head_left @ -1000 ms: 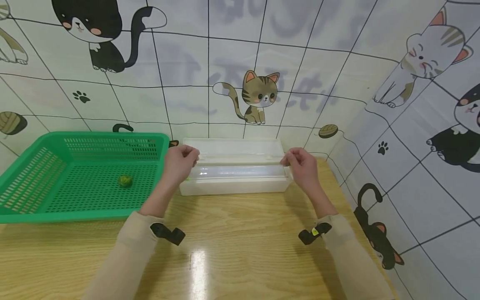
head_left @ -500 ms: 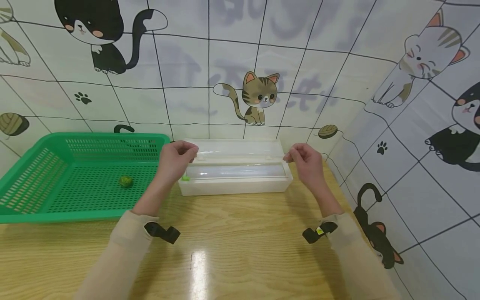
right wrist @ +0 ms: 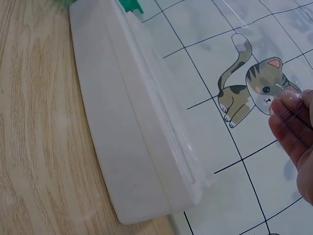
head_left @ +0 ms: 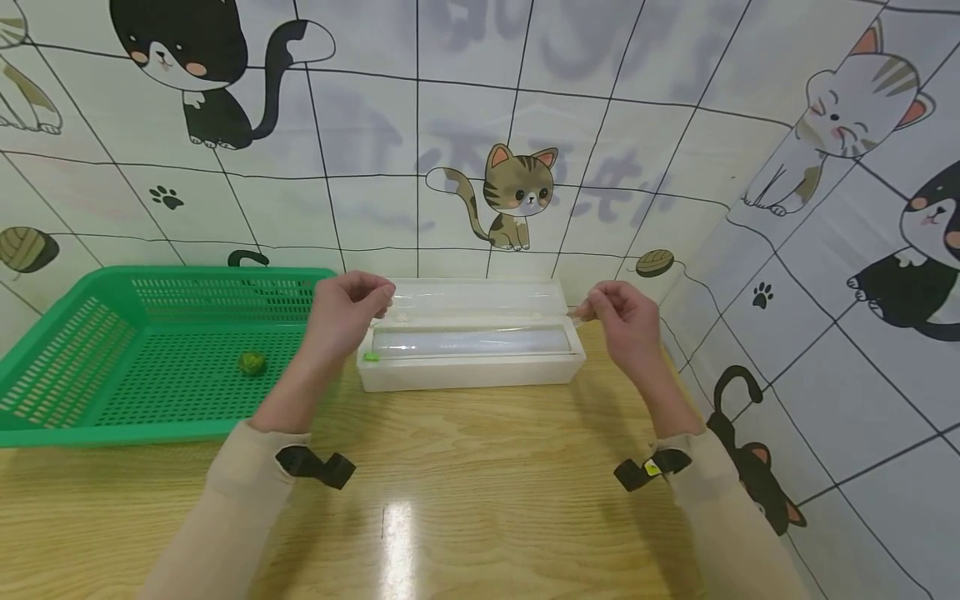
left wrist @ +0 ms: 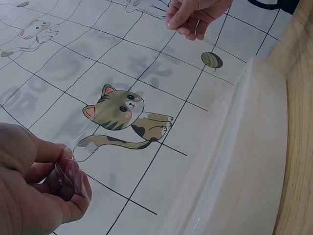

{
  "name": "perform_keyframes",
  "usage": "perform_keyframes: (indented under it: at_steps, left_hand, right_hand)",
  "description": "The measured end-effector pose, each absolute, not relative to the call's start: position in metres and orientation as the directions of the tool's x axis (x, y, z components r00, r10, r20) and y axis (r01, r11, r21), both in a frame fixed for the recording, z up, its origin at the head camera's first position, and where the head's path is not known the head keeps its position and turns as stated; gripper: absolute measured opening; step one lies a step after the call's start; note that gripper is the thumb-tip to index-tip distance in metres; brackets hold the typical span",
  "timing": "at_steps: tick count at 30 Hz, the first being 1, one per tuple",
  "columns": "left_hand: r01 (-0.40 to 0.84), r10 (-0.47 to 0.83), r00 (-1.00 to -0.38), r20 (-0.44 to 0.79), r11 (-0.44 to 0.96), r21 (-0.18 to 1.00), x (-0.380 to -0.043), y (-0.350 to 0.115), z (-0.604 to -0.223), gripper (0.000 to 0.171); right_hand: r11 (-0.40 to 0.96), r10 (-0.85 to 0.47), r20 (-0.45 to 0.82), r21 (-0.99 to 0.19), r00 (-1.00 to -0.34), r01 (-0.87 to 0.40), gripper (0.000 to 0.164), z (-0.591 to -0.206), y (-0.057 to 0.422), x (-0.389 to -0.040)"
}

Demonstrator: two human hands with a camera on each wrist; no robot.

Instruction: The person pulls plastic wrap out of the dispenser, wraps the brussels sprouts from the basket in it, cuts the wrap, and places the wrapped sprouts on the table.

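Clear film [left wrist: 60,172], pinched in left fingers [left wrist: 47,150], pinched in right fingers [right wrist: 289,138]

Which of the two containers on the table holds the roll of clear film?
The white box with its lid raised; the green basket to its left holds a small round green item instead.

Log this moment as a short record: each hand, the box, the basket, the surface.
Left hand: pinches clear film
Right hand: pinches clear film, level with the left
White box: below the hands, lid open at the back
Inside box: shiny roll
Green tab: box's front left corner
Green basket: left of box, holding a small green round item
Surface: wooden table
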State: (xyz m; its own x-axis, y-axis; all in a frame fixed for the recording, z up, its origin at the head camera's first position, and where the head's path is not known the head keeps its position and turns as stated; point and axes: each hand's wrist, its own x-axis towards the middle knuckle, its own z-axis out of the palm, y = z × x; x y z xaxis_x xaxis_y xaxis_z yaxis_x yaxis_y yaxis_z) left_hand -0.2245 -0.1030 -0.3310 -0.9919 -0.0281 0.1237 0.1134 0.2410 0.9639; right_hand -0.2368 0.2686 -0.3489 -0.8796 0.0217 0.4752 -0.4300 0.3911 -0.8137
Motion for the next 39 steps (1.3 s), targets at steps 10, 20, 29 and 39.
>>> perform_keyframes:
  at_steps: [10, 20, 29, 39]
  left_hand:
    - [0.144, -0.007, -0.989, 0.15, 0.233, 0.962, -0.212, -0.103, -0.315, 0.023]
    - [0.17, 0.001, -0.985, 0.175, 0.227, 0.959, -0.195, -0.1, -0.299, 0.025]
    - [0.226, 0.047, -0.974, 0.221, 0.256, 0.94, -0.176, -0.106, -0.29, 0.023]
    - [0.274, 0.094, -0.962, 0.258, 0.254, 0.928, -0.155, -0.108, -0.285, 0.02]
  right_hand:
    - [0.365, 0.012, 0.528, -0.793, -0.849, -0.488, 0.02, -0.336, 0.272, -0.226]
    - [0.293, 0.019, 0.545, -0.805, -0.838, -0.516, 0.016, -0.325, 0.279, -0.208]
    - [0.293, -0.015, 0.58, -0.777, -0.815, -0.558, 0.017, -0.317, 0.283, -0.191]
    - [0.227, -0.077, 0.654, -0.723, -0.752, -0.653, 0.011, -0.312, 0.287, -0.173]
